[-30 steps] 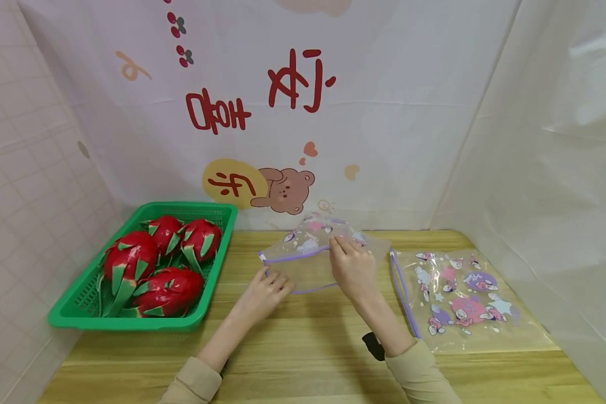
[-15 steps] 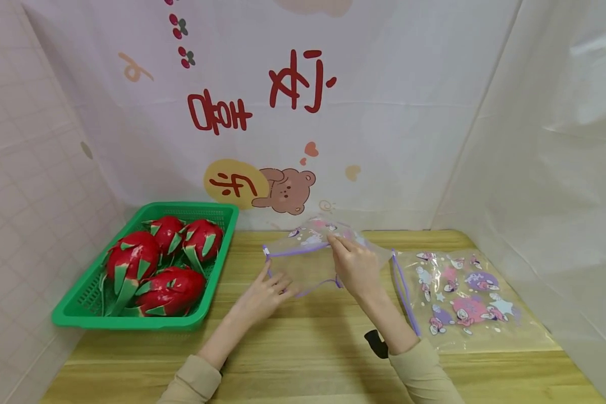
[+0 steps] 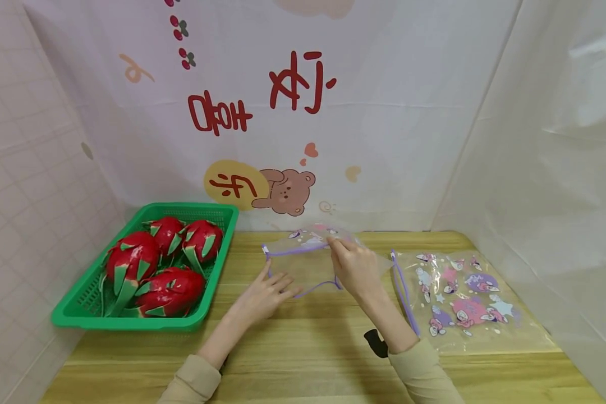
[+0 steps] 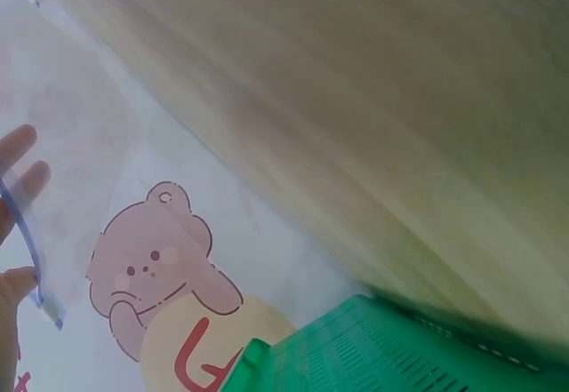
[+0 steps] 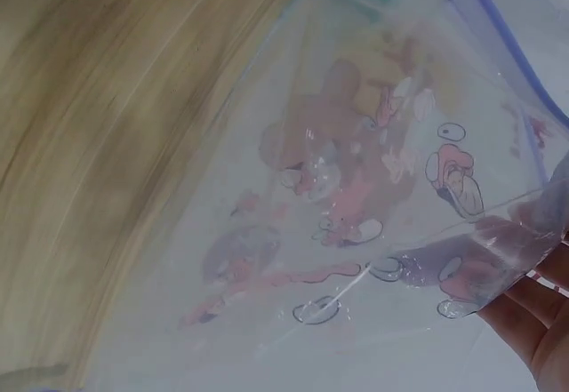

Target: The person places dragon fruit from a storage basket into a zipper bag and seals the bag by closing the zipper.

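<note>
In the head view, a clear zip bag (image 3: 308, 269) with purple zip edges and cartoon prints is held in the middle, its mouth spread toward the near side. My right hand (image 3: 353, 266) pinches the upper lip; in the right wrist view its fingers (image 5: 524, 312) grip the creased film. At the lower lip near the left corner, my left hand (image 3: 265, 294) holds the bag, fingers spread. Its thumb (image 4: 16, 285) touches the purple strip beside the slider (image 4: 51, 312) in the left wrist view. Nothing shows inside the bag.
On the left stands a green basket (image 3: 217, 280) with several red dragon fruits (image 3: 169, 292). Another printed zip bag (image 3: 464, 303) lies flat on the wooden table (image 3: 303, 348) at the right. Behind the table hangs a decorated white sheet (image 3: 384, 123).
The bag's mouth now gapes wider, with the lower lip bent down. My right hand has shifted slightly right, and the far part of the bag has sunk a little. The left hand barely moved.
</note>
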The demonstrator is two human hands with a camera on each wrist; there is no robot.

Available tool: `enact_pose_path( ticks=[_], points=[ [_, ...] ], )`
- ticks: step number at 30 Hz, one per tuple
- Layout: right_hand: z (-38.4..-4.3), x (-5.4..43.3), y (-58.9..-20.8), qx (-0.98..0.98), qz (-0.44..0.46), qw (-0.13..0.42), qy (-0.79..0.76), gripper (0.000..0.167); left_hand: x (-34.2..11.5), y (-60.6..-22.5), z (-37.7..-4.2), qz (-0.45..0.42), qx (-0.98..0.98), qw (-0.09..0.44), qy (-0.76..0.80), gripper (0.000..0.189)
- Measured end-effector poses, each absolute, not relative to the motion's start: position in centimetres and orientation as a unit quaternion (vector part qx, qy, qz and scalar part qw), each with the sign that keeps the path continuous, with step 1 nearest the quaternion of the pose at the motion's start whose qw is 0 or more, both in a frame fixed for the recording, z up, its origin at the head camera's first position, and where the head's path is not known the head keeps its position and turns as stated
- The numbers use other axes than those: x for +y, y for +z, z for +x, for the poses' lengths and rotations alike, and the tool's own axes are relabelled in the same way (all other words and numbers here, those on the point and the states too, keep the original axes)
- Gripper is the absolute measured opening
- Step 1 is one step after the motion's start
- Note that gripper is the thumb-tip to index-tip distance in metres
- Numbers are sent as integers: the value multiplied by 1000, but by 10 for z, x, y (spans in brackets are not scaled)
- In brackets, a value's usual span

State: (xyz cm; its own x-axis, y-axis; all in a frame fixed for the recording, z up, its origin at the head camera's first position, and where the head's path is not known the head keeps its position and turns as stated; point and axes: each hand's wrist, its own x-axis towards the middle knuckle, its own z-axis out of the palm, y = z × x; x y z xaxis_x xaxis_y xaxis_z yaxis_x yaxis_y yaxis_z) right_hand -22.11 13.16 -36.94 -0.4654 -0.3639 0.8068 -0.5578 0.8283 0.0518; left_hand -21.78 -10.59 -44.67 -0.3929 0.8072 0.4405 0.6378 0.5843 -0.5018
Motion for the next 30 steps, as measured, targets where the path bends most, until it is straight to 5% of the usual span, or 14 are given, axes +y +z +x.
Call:
enact_pose_path(
  ticks=[9,17,24,30],
  points=[
    [-225,130,-370,-850,259,449,99,16,-110,-430,-208,-445,-836,313,70,42],
    [-227,130,-369,-842,257,463,100,14,-122,-377,-193,-437,-864,250,28,39],
    [-226,131,-368,-850,256,449,103,13,-157,-333,-189,-369,-914,167,-11,42],
    [-225,133,-368,-848,255,453,101,11,-207,-318,-201,-249,-967,0,-43,50]
  ],
)
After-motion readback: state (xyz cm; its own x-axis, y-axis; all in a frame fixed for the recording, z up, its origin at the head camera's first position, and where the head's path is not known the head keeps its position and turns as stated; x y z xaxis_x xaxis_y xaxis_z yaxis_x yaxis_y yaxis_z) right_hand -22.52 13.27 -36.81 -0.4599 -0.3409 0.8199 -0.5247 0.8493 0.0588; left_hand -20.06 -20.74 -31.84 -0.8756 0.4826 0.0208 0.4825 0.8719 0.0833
